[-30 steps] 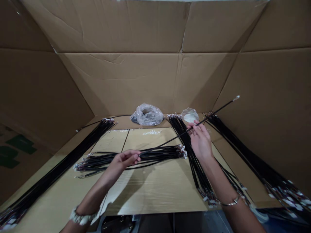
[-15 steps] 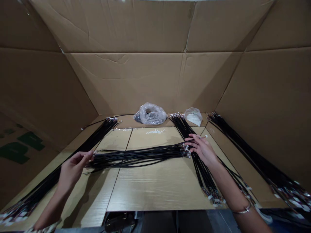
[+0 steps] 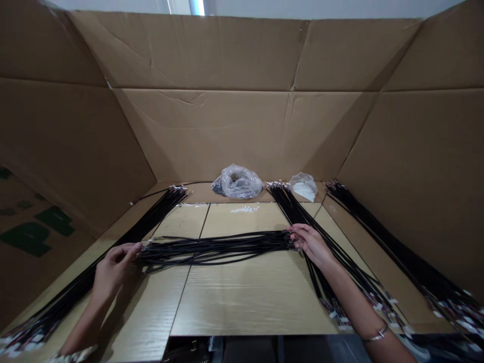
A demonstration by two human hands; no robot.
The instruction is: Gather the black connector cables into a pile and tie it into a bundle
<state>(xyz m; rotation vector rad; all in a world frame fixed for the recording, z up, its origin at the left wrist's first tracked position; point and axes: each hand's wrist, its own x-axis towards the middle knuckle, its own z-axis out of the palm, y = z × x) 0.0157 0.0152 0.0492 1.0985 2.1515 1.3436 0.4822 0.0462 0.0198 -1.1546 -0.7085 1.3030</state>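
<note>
A bundle of black cables (image 3: 215,249) with small connectors at its ends lies crosswise on the table. My left hand (image 3: 113,267) is at its left end, thumb and fingers pinched on the end of a cable. At the opposite end, my right hand (image 3: 312,244) has its fingers closed around the cable tips and covers most of the connectors there. The held cable lies along the bundle, and I cannot pick it out from the others.
Black cable piles lie at the left (image 3: 151,222), right of centre (image 3: 291,209) and far right (image 3: 381,237). A clear plastic bag (image 3: 240,181) and a smaller bag with white contents (image 3: 303,187) sit at the back. Cardboard walls (image 3: 212,121) enclose the table.
The single cable, held slanting in the air, has come down onto the crosswise bundle. My left hand moved left, while my right hand dropped to the bundle's right end. The view tilted up slightly.
</note>
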